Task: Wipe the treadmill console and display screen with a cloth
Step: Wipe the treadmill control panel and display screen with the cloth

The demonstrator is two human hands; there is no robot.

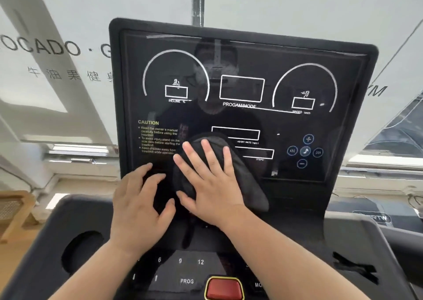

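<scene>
The treadmill's black display screen [240, 70] stands upright before me, with white gauge outlines and yellow caution text. A dark cloth [247, 183] lies against its lower middle. My right hand [208, 180] presses flat on the cloth with fingers spread and straight. My left hand [139, 206] rests on the screen's lower left beside the cloth, fingers slightly bent, holding nothing. Below the hands lies the console [357, 242], with number keys and PROG [186, 281].
A red stop button [224, 288] sits at the console's bottom centre. A round cup holder [80, 249] is on the left of the console, a dark slot on the right. Behind the screen is a frosted window with lettering [45, 48].
</scene>
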